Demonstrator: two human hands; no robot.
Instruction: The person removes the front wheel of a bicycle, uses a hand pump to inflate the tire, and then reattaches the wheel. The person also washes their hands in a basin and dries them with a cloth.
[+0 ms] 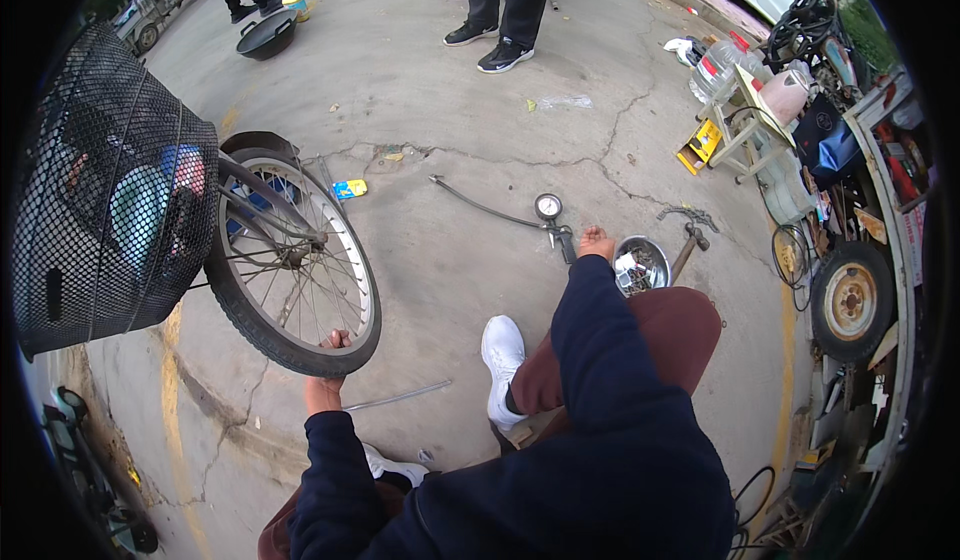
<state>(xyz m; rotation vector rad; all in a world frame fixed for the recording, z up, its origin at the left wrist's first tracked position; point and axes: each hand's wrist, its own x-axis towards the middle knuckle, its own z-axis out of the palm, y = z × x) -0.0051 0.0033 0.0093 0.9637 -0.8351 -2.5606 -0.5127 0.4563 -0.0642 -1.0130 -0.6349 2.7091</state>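
Observation:
A bicycle wheel (345, 235) with a black tyre and wire spokes stands tilted at the left, below a black mesh basket (110, 210). My left hand (335, 343) is closed round the tyre at its near edge, fingertips showing inside the rim. My right hand (597, 243), its fingers curled, is beside a metal bowl (658, 252) of small parts. Whether anything is in those fingers I cannot make out. Just left of it lies a tyre inflator (549, 209) with a round gauge and a black hose.
A hammer (687, 250) lies right of the bowl. A thin metal rod (400, 394) is on the ground near my left forearm. Farther off are a black basin (267, 35) and a standing person's shoes (505, 55). A small stool (745, 125) and spare wheel (852, 301) line the right.

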